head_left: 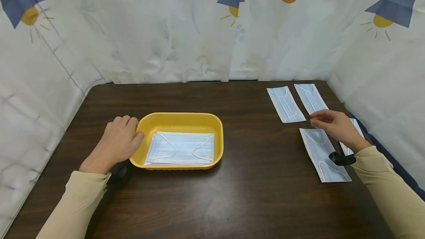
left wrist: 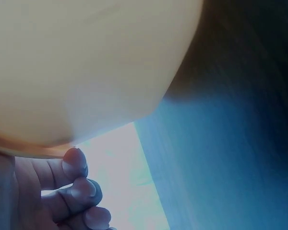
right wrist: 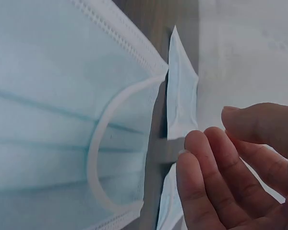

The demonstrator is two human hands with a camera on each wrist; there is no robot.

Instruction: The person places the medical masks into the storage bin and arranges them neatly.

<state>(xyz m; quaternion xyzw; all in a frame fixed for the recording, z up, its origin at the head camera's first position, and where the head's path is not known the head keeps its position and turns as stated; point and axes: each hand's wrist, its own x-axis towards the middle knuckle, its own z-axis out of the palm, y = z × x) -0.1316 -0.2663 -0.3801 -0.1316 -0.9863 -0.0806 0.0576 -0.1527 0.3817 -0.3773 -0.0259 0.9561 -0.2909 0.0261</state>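
Observation:
My left hand (head_left: 120,137) holds the left rim of a yellow plastic tray (head_left: 217,121), thumb over the edge. In the left wrist view the fingers (left wrist: 81,189) bend beside the tray's wall (left wrist: 86,67). Inside the tray lies a small stack of light blue face masks (head_left: 184,146) with white ear loops. On the right, my right hand (head_left: 335,124) hovers over loose masks, its fingers slightly bent and nothing between them. Nearest below it is a face mask (head_left: 323,158), seen large in the right wrist view (right wrist: 53,120). Another mask (head_left: 356,126) is partly hidden behind the hand.
Two more face masks lie toward the back right, one on the left (head_left: 286,104) and one on the right (head_left: 310,97). A dark wood table (head_left: 239,194) carries everything. Patterned white cloth (head_left: 149,40) hangs around its back and sides.

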